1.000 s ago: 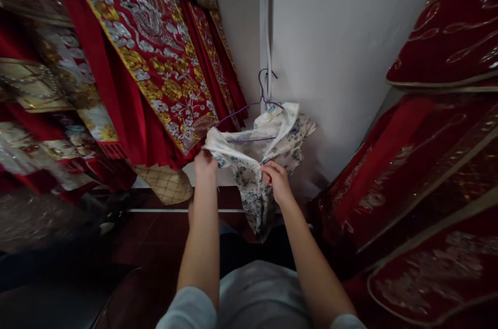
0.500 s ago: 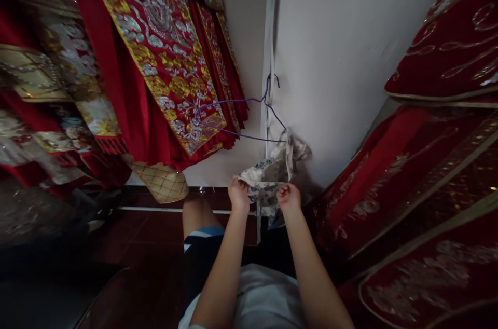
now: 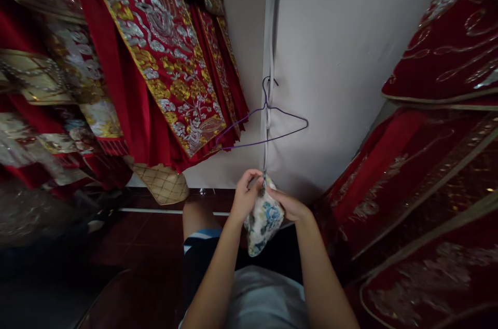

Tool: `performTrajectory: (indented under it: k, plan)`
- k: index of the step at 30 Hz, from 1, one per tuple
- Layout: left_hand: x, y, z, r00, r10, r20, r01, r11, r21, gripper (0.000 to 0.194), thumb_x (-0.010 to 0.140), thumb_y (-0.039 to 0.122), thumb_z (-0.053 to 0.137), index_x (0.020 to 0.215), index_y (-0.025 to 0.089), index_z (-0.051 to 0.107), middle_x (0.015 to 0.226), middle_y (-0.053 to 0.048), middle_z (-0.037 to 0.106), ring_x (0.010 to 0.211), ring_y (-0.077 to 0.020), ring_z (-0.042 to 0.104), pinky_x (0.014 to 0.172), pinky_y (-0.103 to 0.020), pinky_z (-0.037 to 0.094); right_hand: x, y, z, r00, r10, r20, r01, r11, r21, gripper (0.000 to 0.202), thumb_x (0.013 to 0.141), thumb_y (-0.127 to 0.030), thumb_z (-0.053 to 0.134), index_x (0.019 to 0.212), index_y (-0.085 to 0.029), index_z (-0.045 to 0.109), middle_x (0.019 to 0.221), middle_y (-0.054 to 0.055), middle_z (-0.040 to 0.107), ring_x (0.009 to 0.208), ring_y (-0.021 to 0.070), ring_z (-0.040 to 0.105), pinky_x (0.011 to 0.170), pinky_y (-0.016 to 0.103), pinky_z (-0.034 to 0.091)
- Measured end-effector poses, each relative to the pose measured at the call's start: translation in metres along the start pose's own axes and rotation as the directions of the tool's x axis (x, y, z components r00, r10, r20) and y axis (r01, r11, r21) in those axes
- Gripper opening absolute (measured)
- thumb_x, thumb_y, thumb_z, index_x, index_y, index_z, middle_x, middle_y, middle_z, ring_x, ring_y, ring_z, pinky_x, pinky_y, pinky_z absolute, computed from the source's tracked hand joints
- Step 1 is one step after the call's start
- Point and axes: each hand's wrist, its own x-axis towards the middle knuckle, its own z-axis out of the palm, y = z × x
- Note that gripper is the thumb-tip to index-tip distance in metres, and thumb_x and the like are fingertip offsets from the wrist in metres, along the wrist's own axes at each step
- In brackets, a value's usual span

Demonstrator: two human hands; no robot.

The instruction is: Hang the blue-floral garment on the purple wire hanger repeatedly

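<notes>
A white cloth with blue and yellow flowers (image 3: pixel 264 222) hangs bunched between my hands, low in front of the wall. My left hand (image 3: pixel 248 191) pinches its upper edge from the left, fingers bent. On the right, my right hand (image 3: pixel 286 202) grips the cloth near the top, with the thumb pointing toward the left fingers. Above them a purple wire hanger (image 3: pixel 290 112) hangs by its hook beside a pale strip on the wall, with no cloth on it.
Red garments with gold and silver embroidery (image 3: pixel 179 69) hang at the left. More red embroidered garments (image 3: pixel 447 64) stand along the right side. A quilted beige piece (image 3: pixel 165 183) hangs low at the left, above the dark red floor (image 3: pixel 132 230).
The cloth has come away from the hanger and down toward my body, now gathered instead of stretched. My hands have drawn closer together. The hanger has swung round to the right.
</notes>
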Motion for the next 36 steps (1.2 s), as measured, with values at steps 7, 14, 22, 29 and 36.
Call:
performTrajectory:
  k: [7,14,22,29,36]
  plan:
    - [-0.027,-0.011,-0.049,0.809,-0.316,0.496,0.127,0.917,0.378,0.047,0.084,0.061,0.06,0.084,0.015,0.066,0.079,-0.002,0.062,0.077,-0.0178,0.055,0.071,-0.026,0.045,-0.016,-0.073,-0.02,0.989,-0.131,-0.066,0.121,0.984,-0.13,0.036,0.049,-0.029,0.09,0.078,-0.016,0.074,0.067,0.001,0.072,0.057,0.0156,0.064,0.06,0.026,0.049]
    - [-0.003,-0.019,-0.117,0.924,-0.282,0.258,-0.063,0.553,0.831,0.055,0.089,0.063,0.047,0.061,0.017,0.057,0.058,-0.002,0.055,0.058,-0.0165,0.049,0.061,-0.029,0.04,0.068,-0.139,-0.039,0.768,-0.612,-0.19,0.392,0.683,-0.616,0.028,0.061,-0.036,0.077,0.081,-0.016,0.073,0.075,0.001,0.072,0.072,0.0181,0.064,0.07,0.027,0.048]
    - [0.039,0.011,-0.155,0.957,-0.124,0.262,-0.202,0.366,0.908,0.038,0.094,0.038,0.043,0.108,0.021,0.073,0.123,-0.012,0.069,0.127,-0.031,0.052,0.111,-0.052,0.032,0.115,-0.113,-0.065,0.774,-0.591,-0.225,0.159,0.526,-0.836,0.039,0.07,-0.054,0.065,0.057,-0.018,0.061,0.052,0.0,0.056,0.059,0.0189,0.056,0.059,0.029,0.043]
    - [0.06,0.03,-0.141,0.98,0.064,0.187,-0.189,0.581,0.792,0.044,0.094,0.047,0.041,0.101,0.018,0.073,0.124,-0.011,0.068,0.127,-0.0289,0.05,0.114,-0.046,0.033,0.078,-0.126,-0.068,0.801,-0.546,-0.246,0.136,0.565,-0.813,0.041,0.064,-0.057,0.07,0.059,-0.017,0.061,0.052,-0.002,0.054,0.052,0.0138,0.049,0.05,0.025,0.034]
    - [0.103,0.05,-0.099,0.973,0.219,0.076,-0.205,0.662,0.721,0.042,0.093,0.046,0.041,0.07,0.017,0.062,0.085,-0.008,0.069,0.09,-0.0234,0.064,0.087,-0.034,0.05,0.075,-0.117,-0.055,0.807,-0.526,-0.269,0.118,0.589,-0.8,0.041,0.066,-0.056,0.069,0.066,-0.015,0.068,0.06,0.002,0.064,0.06,0.0186,0.059,0.056,0.027,0.042]
